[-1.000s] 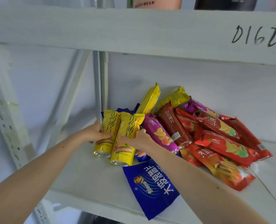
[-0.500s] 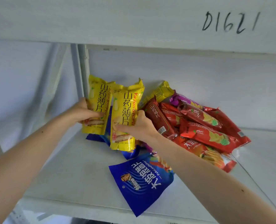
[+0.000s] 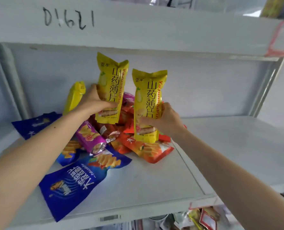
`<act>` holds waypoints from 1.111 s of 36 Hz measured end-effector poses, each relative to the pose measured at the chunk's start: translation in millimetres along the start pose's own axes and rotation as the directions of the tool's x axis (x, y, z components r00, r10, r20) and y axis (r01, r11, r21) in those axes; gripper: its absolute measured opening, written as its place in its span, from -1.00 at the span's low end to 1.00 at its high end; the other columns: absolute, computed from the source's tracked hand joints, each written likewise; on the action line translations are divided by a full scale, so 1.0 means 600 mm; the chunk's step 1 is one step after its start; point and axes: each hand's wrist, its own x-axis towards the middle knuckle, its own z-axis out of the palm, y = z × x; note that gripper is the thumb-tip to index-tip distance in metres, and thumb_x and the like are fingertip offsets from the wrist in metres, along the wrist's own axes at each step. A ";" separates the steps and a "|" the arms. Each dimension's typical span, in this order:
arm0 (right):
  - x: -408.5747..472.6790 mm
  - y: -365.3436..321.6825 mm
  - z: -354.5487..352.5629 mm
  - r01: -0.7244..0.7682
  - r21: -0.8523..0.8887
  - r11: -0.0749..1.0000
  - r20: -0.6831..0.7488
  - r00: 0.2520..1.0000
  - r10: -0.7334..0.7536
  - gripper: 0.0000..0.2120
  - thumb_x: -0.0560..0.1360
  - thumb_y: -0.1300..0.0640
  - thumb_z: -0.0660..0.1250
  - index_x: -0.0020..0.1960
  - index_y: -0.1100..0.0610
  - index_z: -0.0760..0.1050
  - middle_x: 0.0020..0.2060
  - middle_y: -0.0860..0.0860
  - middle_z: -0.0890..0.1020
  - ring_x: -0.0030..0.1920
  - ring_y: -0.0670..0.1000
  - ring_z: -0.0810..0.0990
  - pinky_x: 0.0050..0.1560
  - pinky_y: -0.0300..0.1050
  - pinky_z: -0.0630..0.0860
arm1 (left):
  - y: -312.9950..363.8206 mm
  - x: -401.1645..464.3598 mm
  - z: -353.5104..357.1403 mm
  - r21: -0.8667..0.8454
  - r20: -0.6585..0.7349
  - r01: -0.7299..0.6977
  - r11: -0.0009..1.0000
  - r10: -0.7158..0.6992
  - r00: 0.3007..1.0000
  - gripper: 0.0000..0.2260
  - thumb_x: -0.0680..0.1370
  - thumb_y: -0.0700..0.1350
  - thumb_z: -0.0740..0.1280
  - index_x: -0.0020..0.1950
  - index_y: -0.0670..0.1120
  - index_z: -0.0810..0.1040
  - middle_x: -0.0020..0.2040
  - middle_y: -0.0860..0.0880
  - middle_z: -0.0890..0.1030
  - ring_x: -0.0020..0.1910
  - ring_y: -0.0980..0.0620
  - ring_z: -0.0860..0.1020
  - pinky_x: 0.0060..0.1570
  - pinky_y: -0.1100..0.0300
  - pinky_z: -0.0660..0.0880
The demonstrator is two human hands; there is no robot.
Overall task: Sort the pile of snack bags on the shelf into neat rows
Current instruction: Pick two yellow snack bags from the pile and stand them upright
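Two yellow snack bags printed with black Chinese characters are held upright above the pile of snack bags (image 3: 121, 133), which lies on the white shelf (image 3: 154, 183). The left hand (image 3: 94, 103) grips the left yellow bag (image 3: 111, 83) around its lower half, thumb behind and fingers wrapped across the front, so that the bag hangs clear above the pile's middle. The right hand (image 3: 166, 120) grips the right yellow bag (image 3: 147, 100) from its right side, fingers curled across the lower front; this bag's bottom edge sits just over the pile's right part, though I cannot tell whether it touches the orange-red bag (image 3: 147, 150) beneath. The two held bags are apart, with a narrow gap between them. In the pile, a purple bag (image 3: 89, 136) lies tilted at the left under the left forearm, red bags crowd the middle, and a third yellow bag (image 3: 74, 95) leans at the pile's back left. A large blue bag (image 3: 74, 183) lies flat in front of the pile, reaching the shelf's front edge; another blue bag (image 3: 36, 123) lies left of the pile. On the beam above the pile, handwritten marks (image 3: 68, 19) read roughly D1621.
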 end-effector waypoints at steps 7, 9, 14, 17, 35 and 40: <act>-0.021 0.151 -0.198 -0.099 -0.071 0.993 -0.109 0.990 0.091 -0.35 0.27 -0.16 0.56 0.17 0.05 0.32 -0.05 -0.07 0.55 -0.06 -0.02 0.53 -0.17 -0.13 0.47 | 0.140 -0.041 0.223 -0.070 0.112 -0.072 0.995 0.079 0.991 -0.20 0.25 0.06 0.63 0.35 -0.09 0.33 0.11 0.05 0.50 0.05 0.06 0.47 0.05 0.16 0.40; -0.024 0.200 -0.246 -0.139 -0.104 0.985 -0.124 0.984 0.126 -0.34 0.27 -0.16 0.56 0.18 0.06 0.32 -0.04 -0.05 0.54 -0.04 0.02 0.53 -0.11 -0.08 0.48 | 0.173 -0.053 0.291 -0.076 0.162 -0.089 0.993 0.101 0.982 -0.18 0.24 0.07 0.64 0.37 -0.10 0.32 0.13 0.04 0.51 0.05 0.05 0.48 0.06 0.16 0.43; -0.023 0.327 -0.353 -0.236 -0.153 0.959 -0.188 0.960 0.207 -0.36 0.26 -0.17 0.56 0.16 0.06 0.34 -0.02 -0.04 0.56 -0.02 0.04 0.54 -0.21 -0.11 0.43 | 0.244 -0.080 0.456 -0.060 0.256 -0.121 0.991 0.133 0.958 -0.16 0.17 0.15 0.64 0.31 -0.08 0.34 0.18 -0.03 0.54 0.13 -0.05 0.54 0.12 0.04 0.50; -0.014 0.400 -0.409 -0.285 -0.167 0.944 -0.227 0.943 0.245 -0.34 0.25 -0.16 0.57 0.17 0.08 0.34 0.00 -0.01 0.58 -0.02 0.06 0.55 -0.13 -0.07 0.48 | 0.282 -0.087 0.549 -0.098 0.302 -0.105 0.990 0.130 0.944 -0.09 0.10 0.23 0.62 0.32 -0.03 0.31 0.18 -0.06 0.50 0.12 -0.05 0.54 0.09 0.08 0.52; 0.154 0.723 -0.622 -0.372 -0.147 0.916 -0.334 0.891 0.308 -0.25 0.20 -0.13 0.59 0.22 0.14 0.33 0.07 0.06 0.53 0.03 0.09 0.53 -0.10 -0.02 0.50 | 0.455 -0.014 0.982 -0.052 0.365 -0.164 0.985 0.172 0.915 -0.15 0.18 0.29 0.56 0.31 -0.03 0.31 0.18 -0.05 0.51 0.17 -0.11 0.54 0.06 -0.12 0.54; 0.197 0.775 -0.656 -0.364 -0.139 0.921 -0.308 0.900 0.309 -0.29 0.26 -0.12 0.59 0.21 0.15 0.34 0.06 0.06 0.54 0.01 0.08 0.50 -0.12 -0.05 0.44 | 0.485 -0.003 1.055 -0.014 0.319 -0.154 0.988 0.151 0.936 -0.20 0.20 0.27 0.56 0.26 -0.05 0.32 0.15 -0.06 0.50 0.13 -0.11 0.55 0.01 -0.07 0.54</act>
